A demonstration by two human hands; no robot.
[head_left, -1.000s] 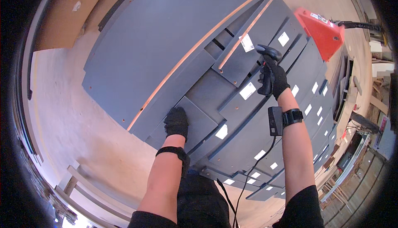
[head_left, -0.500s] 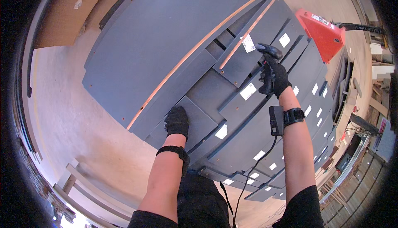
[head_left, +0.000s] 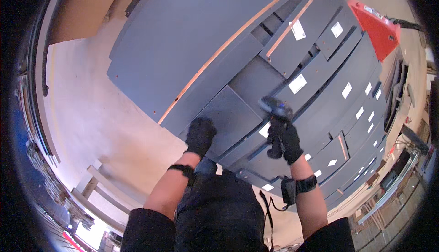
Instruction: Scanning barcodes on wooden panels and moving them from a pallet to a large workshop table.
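Note:
My right hand, in a black glove, is closed round the grip of a black handheld barcode scanner. The scanner's head is blurred and hovers over the stacked dark grey panels, close to a white label. My left hand, also gloved in black, is at the near left edge of a small rectangular grey panel. Its fingers blend into the dark surface, so whether they grip or only touch is unclear. Several more grey panels with white labels spread to the right.
A large grey panel with an orange-brown edge strip lies at the far left. A second, shorter strip lies beside it. Behind the stack, at the right, stands a red wedge-shaped piece of equipment. A wooden frame is at lower left.
My right hand has brought the scanner down and nearer to my body. The left hand has slid nearer across the small panel. My view has shifted, so the stack appears farther up and right.

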